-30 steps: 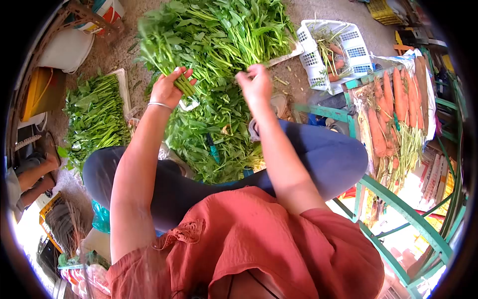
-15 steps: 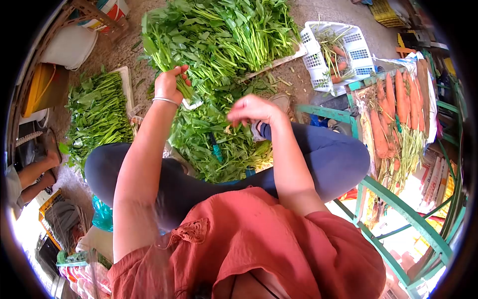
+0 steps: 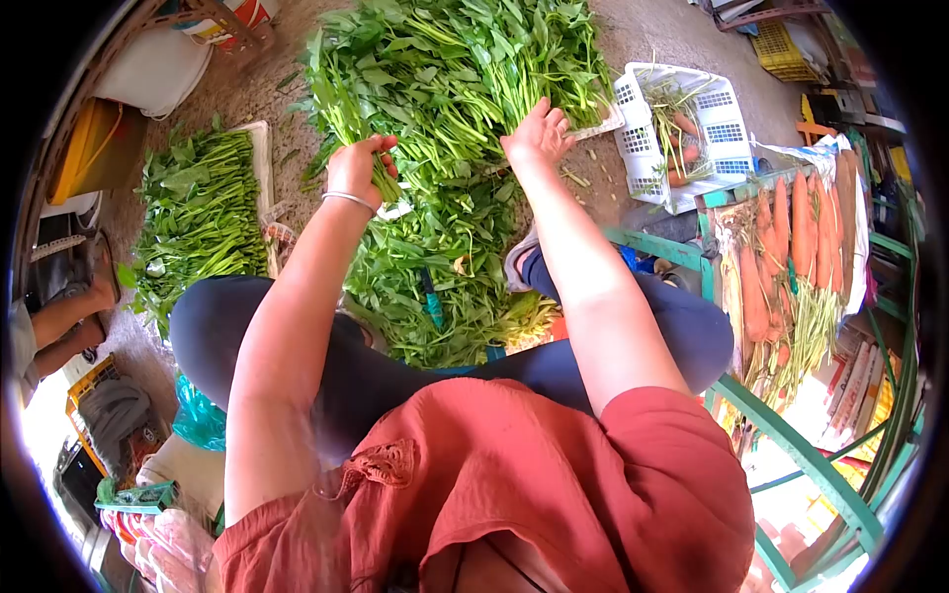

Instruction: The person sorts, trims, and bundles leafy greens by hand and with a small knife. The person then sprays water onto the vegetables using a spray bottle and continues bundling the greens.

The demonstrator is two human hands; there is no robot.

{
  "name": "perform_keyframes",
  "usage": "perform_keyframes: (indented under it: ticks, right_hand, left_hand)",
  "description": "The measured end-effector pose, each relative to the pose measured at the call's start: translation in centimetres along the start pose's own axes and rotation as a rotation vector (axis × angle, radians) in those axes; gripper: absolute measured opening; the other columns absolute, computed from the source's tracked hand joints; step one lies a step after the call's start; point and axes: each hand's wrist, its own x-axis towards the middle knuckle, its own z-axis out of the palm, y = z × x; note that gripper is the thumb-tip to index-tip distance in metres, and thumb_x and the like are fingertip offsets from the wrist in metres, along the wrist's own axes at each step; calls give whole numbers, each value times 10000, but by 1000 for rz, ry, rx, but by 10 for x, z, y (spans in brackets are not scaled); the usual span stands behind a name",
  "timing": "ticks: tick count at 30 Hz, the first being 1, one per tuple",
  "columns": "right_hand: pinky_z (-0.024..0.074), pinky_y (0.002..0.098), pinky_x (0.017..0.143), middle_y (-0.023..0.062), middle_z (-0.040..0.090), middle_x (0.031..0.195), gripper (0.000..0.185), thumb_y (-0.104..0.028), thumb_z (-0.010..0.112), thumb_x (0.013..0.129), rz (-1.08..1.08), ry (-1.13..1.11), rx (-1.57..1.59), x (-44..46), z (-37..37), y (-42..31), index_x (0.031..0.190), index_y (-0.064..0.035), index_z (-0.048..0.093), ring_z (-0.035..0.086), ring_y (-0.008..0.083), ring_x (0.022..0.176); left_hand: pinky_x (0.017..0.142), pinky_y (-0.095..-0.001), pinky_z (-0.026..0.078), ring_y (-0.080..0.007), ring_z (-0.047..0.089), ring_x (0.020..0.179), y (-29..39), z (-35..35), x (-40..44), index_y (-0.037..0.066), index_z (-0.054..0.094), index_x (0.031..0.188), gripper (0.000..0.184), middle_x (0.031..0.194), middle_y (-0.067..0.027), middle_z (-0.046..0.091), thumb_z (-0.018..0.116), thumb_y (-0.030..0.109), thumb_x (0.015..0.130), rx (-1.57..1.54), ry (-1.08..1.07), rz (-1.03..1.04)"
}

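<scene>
My left hand [image 3: 361,170], a band on its wrist, is closed around the stems of a bunch of water spinach [image 3: 341,109], leaves pointing away from me. My right hand [image 3: 539,136] is at the near right side of the big water spinach pile [image 3: 435,69], touching its stems with fingers apart. Whether any stem lies between those fingers I cannot tell. Between my legs lies a looser heap of leafy greens [image 3: 445,247], with a teal-handled tool [image 3: 432,301] in it, its other end hidden by leaves.
Another stack of greens [image 3: 203,217] lies at the left. A white plastic basket [image 3: 633,109] with carrots and stalks stands at the right, beside a green metal frame [image 3: 791,445] bearing carrots [image 3: 806,232]. A person's legs [image 3: 74,311] show at the far left.
My right hand has moved forward from above the loose heap to the big pile. My left hand still grips its bunch, and the whole view has shifted slightly.
</scene>
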Motion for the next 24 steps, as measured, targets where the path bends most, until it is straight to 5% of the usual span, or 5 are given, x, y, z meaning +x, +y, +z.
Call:
perform_keyframes:
  ticks: [7, 13, 19, 23, 24]
  right_hand:
    - [348, 443, 882, 142, 424, 1171, 811, -268, 743, 627, -19, -16, -54, 13, 2, 5, 1244, -48, 265, 430, 278, 1088]
    - [485, 329, 770, 135, 603, 948, 570, -298, 690, 639, -48, -145, 120, 46, -46, 22, 1081, -14, 468, 601, 226, 833]
    - [486, 264, 515, 51, 544, 847, 244, -84, 633, 686, 119, -322, 1102, 79, -61, 53, 902, -35, 533, 539, 151, 753]
    - [498, 279, 588, 66, 532, 896, 218, -79, 613, 718, 129, -438, 1335, 78, -71, 69, 916, -44, 529, 519, 159, 813]
    - [492, 270, 546, 79, 525, 842, 246, -34, 612, 686, 118, -432, 1390, 71, -79, 69, 899, -15, 490, 544, 171, 680]
  left_hand:
    - [450, -300, 426, -148, 465, 524, 2, 2, -2, -25, 494, 864, 86, 781, -125, 602, 477, 53, 833, -38, -11, -24]
    - [452, -297, 431, -151, 480, 545, 1, -1, 1, -28, 486, 860, 83, 779, -126, 602, 477, 50, 832, -45, -52, -30]
    - [461, -298, 435, -149, 478, 555, 5, 6, -6, -21, 476, 874, 79, 782, -120, 600, 472, 48, 834, -59, -47, -15]
    - [471, -301, 438, -147, 472, 560, 7, 5, -9, -12, 470, 872, 67, 791, -111, 600, 467, 44, 835, -70, -40, -28]
    - [471, -301, 438, -147, 472, 560, 7, 5, -9, -12, 470, 872, 67, 791, -111, 600, 467, 44, 835, -75, -44, -25]
